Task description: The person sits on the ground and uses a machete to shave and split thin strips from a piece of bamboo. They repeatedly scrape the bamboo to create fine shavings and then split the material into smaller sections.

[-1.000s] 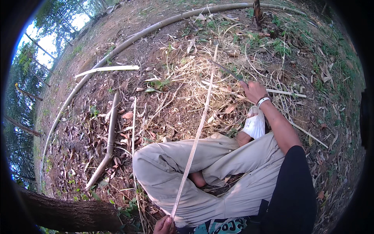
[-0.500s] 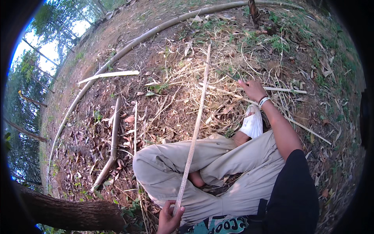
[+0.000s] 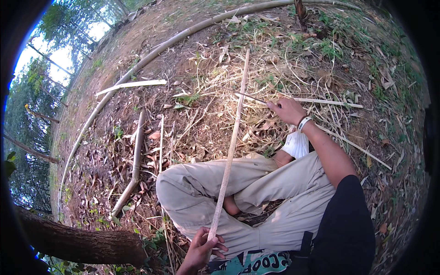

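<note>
I sit cross-legged on the ground in beige trousers. My left hand (image 3: 202, 248) grips the near end of a long pale bamboo strip (image 3: 232, 140) that runs away from me over my knee toward the dry grass. Ahead on the right, my right hand (image 3: 288, 110), with a white band on its wrist, closes on a thin dark blade or stick (image 3: 251, 97) that lies across the straw next to a thin pale sliver (image 3: 327, 102).
A long bamboo pole (image 3: 151, 52) curves across the far ground. A split pale piece (image 3: 132, 84) and a thicker stick (image 3: 134, 167) lie at left. A tree trunk (image 3: 78, 240) lies at lower left. A white cloth (image 3: 297, 144) rests by my right knee.
My left hand has moved up into view along the strip, and the strip's far end has swung left and forward. My right hand has lifted from the grass holding the thin dark piece.
</note>
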Action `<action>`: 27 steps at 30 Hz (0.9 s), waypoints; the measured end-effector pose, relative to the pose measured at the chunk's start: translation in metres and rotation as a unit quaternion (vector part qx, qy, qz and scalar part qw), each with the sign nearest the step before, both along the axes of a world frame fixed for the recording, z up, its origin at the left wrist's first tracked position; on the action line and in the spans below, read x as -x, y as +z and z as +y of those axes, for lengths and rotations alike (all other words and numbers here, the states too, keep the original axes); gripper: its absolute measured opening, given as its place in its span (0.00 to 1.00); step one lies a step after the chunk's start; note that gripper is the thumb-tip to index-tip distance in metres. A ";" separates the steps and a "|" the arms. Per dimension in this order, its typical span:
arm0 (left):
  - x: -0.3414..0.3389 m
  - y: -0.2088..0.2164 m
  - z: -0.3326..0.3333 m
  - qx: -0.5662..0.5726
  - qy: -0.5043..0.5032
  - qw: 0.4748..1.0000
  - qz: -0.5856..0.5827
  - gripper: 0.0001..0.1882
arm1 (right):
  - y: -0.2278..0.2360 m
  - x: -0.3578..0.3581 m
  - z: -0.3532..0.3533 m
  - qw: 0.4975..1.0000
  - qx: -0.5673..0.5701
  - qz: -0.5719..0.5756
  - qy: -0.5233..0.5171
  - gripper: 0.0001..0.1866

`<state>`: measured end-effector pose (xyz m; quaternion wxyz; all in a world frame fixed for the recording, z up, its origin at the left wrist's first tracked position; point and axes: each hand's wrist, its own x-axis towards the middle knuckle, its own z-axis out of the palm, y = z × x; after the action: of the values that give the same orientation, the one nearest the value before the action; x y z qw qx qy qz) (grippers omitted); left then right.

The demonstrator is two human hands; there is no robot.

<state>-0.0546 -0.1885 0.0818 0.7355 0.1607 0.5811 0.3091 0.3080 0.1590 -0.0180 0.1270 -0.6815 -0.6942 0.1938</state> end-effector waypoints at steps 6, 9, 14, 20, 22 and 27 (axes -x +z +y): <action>0.004 -0.013 0.002 0.033 0.026 0.995 -0.088 0.18 | 0.009 0.026 -0.024 0.997 0.008 -0.033 0.067 0.35; 0.003 -0.016 -0.002 0.039 0.007 0.993 -0.109 0.25 | 0.002 0.037 -0.036 0.990 -0.038 -0.036 0.130 0.33; -0.013 0.001 0.008 0.009 0.011 0.997 -0.082 0.24 | 0.006 0.053 -0.041 0.991 -0.036 -0.039 0.124 0.34; -0.028 -0.001 0.035 -0.103 -0.018 0.993 -0.059 0.23 | 0.017 0.060 -0.041 0.971 -0.118 0.199 0.059 0.29; -0.038 -0.002 0.049 -0.126 0.009 0.988 -0.088 0.23 | 0.022 0.067 -0.045 0.919 -0.041 0.389 0.039 0.26; -0.070 -0.015 0.078 -0.197 0.066 0.964 -0.165 0.25 | 0.050 0.074 -0.064 0.819 0.055 0.571 0.022 0.21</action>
<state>0.0157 -0.1100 0.0670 0.7530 0.2103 0.3889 0.4873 0.2342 0.0954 0.0317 0.4587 -0.4388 -0.5002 0.5890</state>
